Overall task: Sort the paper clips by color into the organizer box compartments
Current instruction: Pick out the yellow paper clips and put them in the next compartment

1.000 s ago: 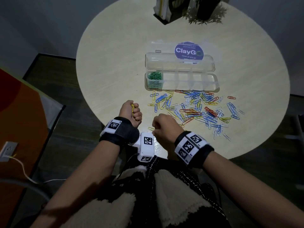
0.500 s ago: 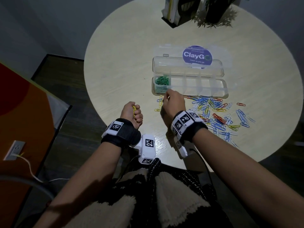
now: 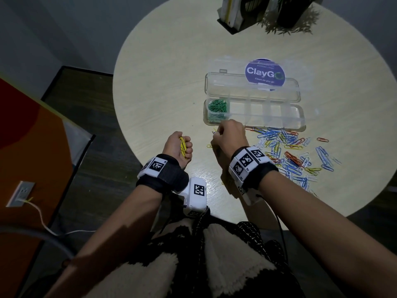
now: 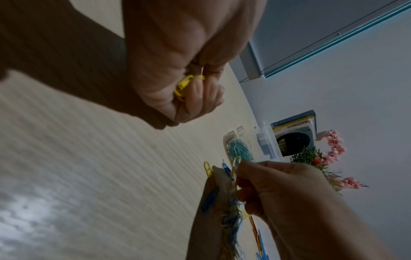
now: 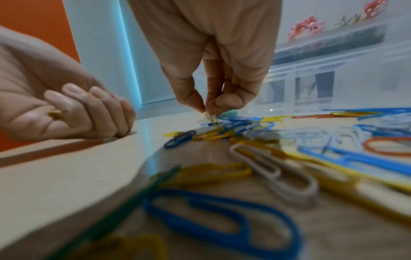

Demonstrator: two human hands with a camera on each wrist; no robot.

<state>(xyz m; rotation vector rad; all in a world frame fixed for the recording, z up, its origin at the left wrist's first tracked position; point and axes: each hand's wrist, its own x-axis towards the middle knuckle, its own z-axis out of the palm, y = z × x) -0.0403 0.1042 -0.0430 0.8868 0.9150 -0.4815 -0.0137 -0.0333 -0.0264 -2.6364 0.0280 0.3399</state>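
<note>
A clear organizer box (image 3: 297, 123) lies open on the round table (image 3: 163, 89); its leftmost compartment holds green clips (image 3: 217, 107). Loose clips (image 3: 294, 153) in blue, yellow, red and white are scattered in front of the box. My left hand (image 3: 179, 146) rests at the table's near edge, fist curled round a bunch of yellow clips (image 3: 183, 146) (image 4: 182, 86). My right hand (image 3: 229, 136) hovers at the pile's left end, just below the green compartment, thumb and fingers pinching a yellow clip (image 4: 234, 168) (image 5: 212, 118) lifted off the table.
A book stand (image 3: 234, 14) and a potted plant (image 3: 287, 16) stand at the table's far edge. The box lid (image 3: 253, 87) with a purple label lies open behind the compartments. An orange panel (image 3: 25, 134) and a wall socket (image 3: 20, 193) are to the left.
My right hand moved forward from beside the left hand to the pile's left end and pinched up a yellow clip. The left hand stayed put, still gripping its yellow clips.
</note>
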